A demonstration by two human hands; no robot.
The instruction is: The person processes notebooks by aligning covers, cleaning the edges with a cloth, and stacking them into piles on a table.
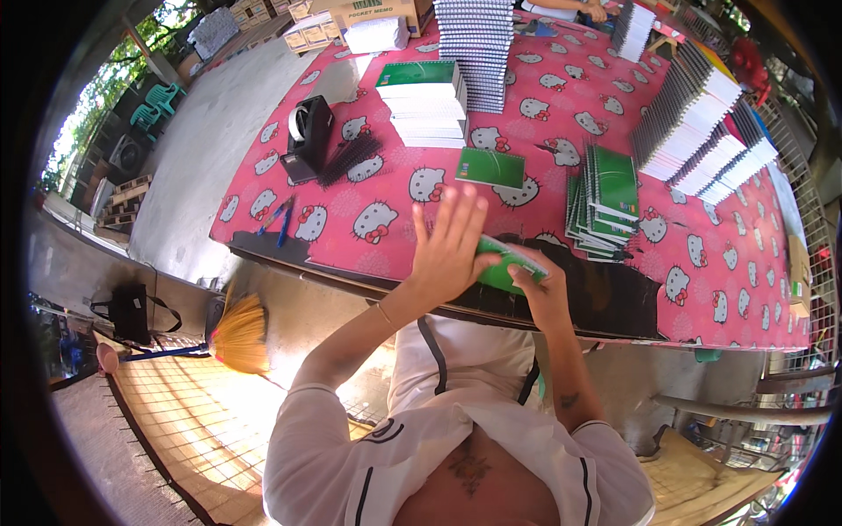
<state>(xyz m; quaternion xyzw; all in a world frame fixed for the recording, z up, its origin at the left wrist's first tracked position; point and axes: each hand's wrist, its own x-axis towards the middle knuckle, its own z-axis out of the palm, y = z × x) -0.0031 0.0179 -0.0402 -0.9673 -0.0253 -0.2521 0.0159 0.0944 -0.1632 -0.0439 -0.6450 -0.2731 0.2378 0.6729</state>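
Observation:
A small green spiral notebook point(500, 275) is held at the table's near edge in my right hand point(545, 287), thumb on top of its cover. My left hand point(449, 250) lies over the notebook's left end, fingers straight and pointing away from me, thumb toward the cover; whether the palm presses on it I cannot tell. Just beyond my fingertips a single green notebook point(491, 167) lies flat on the table. To the right is a loose pile of green spiral notebooks point(605, 197). Behind the flat one stands a stack of white page blocks point(425, 105) with a green cover on top.
The table wears a pink cartoon-cat cloth point(403, 219), torn dark at its near edge. A black tape dispenser point(307, 140), black spiral wires point(351, 158) and pens point(282, 221) lie left. Tall notebook stacks point(474, 57) rise at the back and right point(688, 114). Another person's hand point(596, 12) shows far off.

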